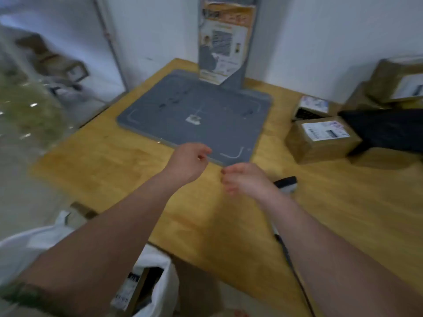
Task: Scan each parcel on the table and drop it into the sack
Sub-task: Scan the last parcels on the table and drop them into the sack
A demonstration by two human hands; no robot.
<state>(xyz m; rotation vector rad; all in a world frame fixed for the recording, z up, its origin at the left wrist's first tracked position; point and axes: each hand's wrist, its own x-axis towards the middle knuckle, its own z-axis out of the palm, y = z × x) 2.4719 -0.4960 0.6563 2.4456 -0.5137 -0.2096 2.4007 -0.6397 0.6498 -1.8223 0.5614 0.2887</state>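
Left hand (190, 160), right hand (242, 179) — loosely curled, empty — over the table (109, 170)

The desk (114, 170) is showing honey-yellow wood grain, the scan mat (206, 115) is showing slate grey with pale corner lines, the poster (226, 37) is showing orange and white, the brown parcels (315, 152) are carrying white labels with dark print, and the sack (167, 284) is showing plain white.
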